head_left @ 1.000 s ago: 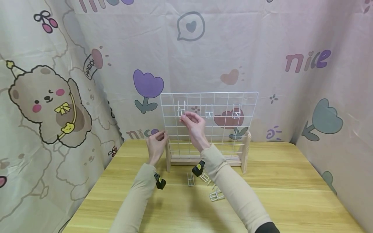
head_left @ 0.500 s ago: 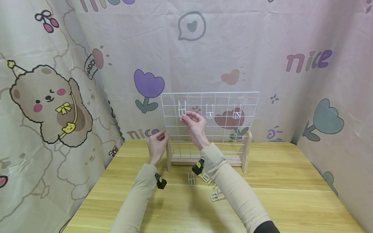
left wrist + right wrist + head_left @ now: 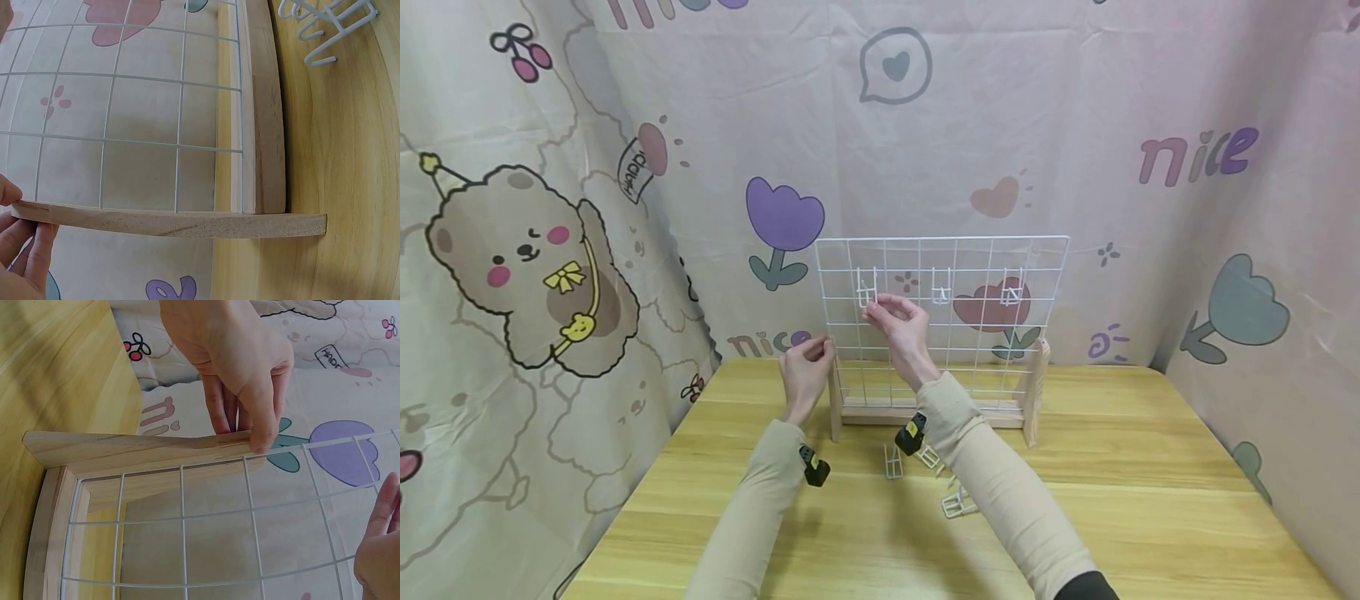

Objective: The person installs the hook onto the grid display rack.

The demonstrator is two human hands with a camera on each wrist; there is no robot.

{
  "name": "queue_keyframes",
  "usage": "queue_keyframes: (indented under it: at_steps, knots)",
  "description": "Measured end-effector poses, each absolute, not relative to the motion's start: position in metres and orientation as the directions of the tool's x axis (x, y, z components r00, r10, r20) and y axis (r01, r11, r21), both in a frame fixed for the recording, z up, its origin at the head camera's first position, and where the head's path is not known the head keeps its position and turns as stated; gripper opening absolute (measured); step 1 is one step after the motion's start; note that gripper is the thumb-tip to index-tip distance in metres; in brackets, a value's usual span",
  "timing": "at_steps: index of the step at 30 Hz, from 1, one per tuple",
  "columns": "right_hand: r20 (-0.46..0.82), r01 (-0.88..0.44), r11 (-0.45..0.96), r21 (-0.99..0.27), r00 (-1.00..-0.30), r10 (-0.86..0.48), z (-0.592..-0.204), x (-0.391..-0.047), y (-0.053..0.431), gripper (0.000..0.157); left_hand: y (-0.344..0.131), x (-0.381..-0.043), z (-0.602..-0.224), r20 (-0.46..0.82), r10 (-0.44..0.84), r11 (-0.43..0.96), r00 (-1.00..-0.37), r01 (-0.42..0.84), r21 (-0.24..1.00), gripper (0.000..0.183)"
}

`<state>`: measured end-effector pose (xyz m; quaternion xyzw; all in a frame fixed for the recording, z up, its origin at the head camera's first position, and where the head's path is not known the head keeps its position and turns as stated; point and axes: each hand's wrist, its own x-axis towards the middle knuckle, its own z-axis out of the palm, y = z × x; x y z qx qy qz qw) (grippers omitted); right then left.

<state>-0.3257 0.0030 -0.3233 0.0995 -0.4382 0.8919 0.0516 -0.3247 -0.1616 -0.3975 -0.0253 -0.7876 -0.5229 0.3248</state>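
A white wire grid panel (image 3: 970,329) stands upright in a wooden base (image 3: 925,414). My right hand (image 3: 904,329) pinches the lower end of a white wire hook (image 3: 867,290) at the panel's upper left, its prongs lying against the second wire from the top. At the left wooden post (image 3: 169,223), my left hand (image 3: 805,371) grips the top end between thumb and fingers. Two more hooks, a middle one (image 3: 941,287) and a right one (image 3: 1012,290), hang on that same wire. The right wrist view catches only part of the right hand (image 3: 378,550), with its hook out of frame.
Several loose white hooks lie on the wooden table in front of the base, among them a left one (image 3: 893,462) and a nearer one (image 3: 957,503), partly behind the right sleeve (image 3: 992,467). A patterned curtain (image 3: 760,108) hangs behind and at both sides.
The hook at the upper left has come down a little against the grid, my right fingers moving down with it. My left hand stays on the post.
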Motion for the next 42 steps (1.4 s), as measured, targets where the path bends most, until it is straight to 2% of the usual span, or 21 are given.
queue_keyframes:
  at_steps: [6,10,14,19,25,42]
  knots:
    - [0.229,-0.178,-0.613,-0.77,-0.973,-0.004,-0.326,-0.328,0.003,0.026,-0.161,-0.325,-0.398,0.531,-0.304,0.446,-0.791,0.374,0.813,0.025]
    - [0.226,-0.176,-0.609,-0.774,-0.974,-0.006,-0.326,-0.329,0.003,0.018,-0.161,-0.325,-0.398,0.546,-0.308,0.454,-0.779,0.384,0.804,0.025]
    - [0.215,-0.166,-0.605,-0.778,-0.977,-0.008,-0.327,-0.328,0.004,0.027,-0.161,-0.326,-0.399,0.558,-0.315,0.462,-0.768,0.389,0.797,0.024]
    - [0.201,-0.158,-0.601,-0.784,-0.98,-0.004,-0.329,-0.325,0.006,0.024,-0.161,-0.326,-0.399,0.542,-0.312,0.448,-0.78,0.382,0.808,0.024]
    - [0.2,-0.155,-0.588,-0.794,-0.98,-0.011,-0.332,-0.321,0.009,0.038,-0.162,-0.325,-0.398,0.528,-0.311,0.439,-0.791,0.373,0.817,0.023]
    - [0.241,-0.15,-0.478,-0.865,-0.961,-0.135,-0.344,-0.3,0.03,0.038,-0.162,-0.326,-0.4,0.538,-0.311,0.442,-0.784,0.382,0.812,0.024]
